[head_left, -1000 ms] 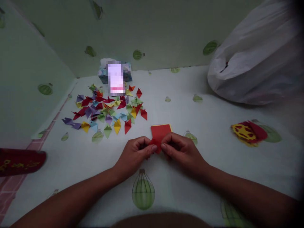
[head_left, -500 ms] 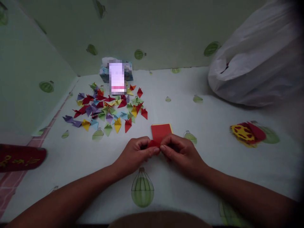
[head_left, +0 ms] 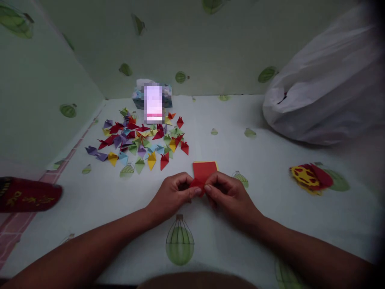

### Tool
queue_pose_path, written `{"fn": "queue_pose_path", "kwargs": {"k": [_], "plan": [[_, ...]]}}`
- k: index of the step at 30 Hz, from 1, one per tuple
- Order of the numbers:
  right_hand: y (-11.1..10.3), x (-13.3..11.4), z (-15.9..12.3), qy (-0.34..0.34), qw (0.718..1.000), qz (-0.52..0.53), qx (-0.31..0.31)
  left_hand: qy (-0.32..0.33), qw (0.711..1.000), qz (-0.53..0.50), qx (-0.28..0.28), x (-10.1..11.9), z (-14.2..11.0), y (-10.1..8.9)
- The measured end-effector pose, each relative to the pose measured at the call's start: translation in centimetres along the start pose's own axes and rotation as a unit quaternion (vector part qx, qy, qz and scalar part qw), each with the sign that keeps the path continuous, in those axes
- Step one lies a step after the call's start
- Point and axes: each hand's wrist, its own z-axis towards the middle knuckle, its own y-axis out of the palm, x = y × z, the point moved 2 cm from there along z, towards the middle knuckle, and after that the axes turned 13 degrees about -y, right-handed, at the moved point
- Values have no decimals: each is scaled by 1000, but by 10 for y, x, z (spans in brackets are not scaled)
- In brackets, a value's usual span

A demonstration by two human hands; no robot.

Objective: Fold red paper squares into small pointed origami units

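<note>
Both my hands meet at the middle of the table over a small piece of folded red paper (head_left: pixel 198 186). My left hand (head_left: pixel 178 190) pinches its left side between thumb and curled fingers. My right hand (head_left: pixel 227 192) pinches the right side, fingertips close to the left thumb. Much of the folded piece is hidden by the fingers. Just beyond it lies a stack of square paper sheets (head_left: pixel 205 170), red on top with a yellow edge showing. Farther left, many small folded paper cranes (head_left: pixel 141 138) in red, purple, yellow, green and blue are spread out.
A phone with a blurred lit screen (head_left: pixel 154 103) leans on a tissue box (head_left: pixel 167 96) at the back. A large white plastic bag (head_left: pixel 319 92) fills the right rear. Red and yellow cut-outs (head_left: pixel 309 176) lie at right. A dark red object with yellow characters (head_left: pixel 33 195) is at left.
The view has shifted slightly, so the scene sits a little lower and the left side farther right. My hands keep their pinch on the folded red paper, with fingertips moved slightly.
</note>
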Motion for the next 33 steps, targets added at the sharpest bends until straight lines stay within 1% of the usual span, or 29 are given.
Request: {"fn": "queue_pose_path", "kwargs": {"k": [2,5,9,11,14,16,18,22,25,27,30,33], "plan": [[1,-1,0,-8,1000,-10,-13,31,999,-2,5,0,-2,-1],[3,-3,-1,-14,999,-13,-25,56,998,16,16,0,-5,-3],[3,-2,0,4,1000,8,-29,83,996,25,33,1,-6,-3],[3,0,0,4,1000,17,-24,68,997,5,21,0,-4,-1],[1,1,-1,-30,999,-5,-11,22,999,-28,-25,-1,-1,2],[1,0,-2,-52,998,-28,-7,0,999,-18,-47,-2,-1,3],[1,0,-3,-57,998,-38,-7,-13,998,3,-55,-3,0,3],[0,1,-3,-51,998,-21,7,-7,999,8,-53,-4,2,0],[0,0,-2,-56,998,-14,18,-1,998,10,-60,-5,4,-1],[0,0,-2,-60,998,-15,20,-2,998,11,-55,-6,4,-1],[0,1,-1,-57,998,-15,25,-2,998,-11,-55,-7,4,-1],[0,5,0,-57,998,1,40,24,996,-38,-71,-8,5,0]]}}
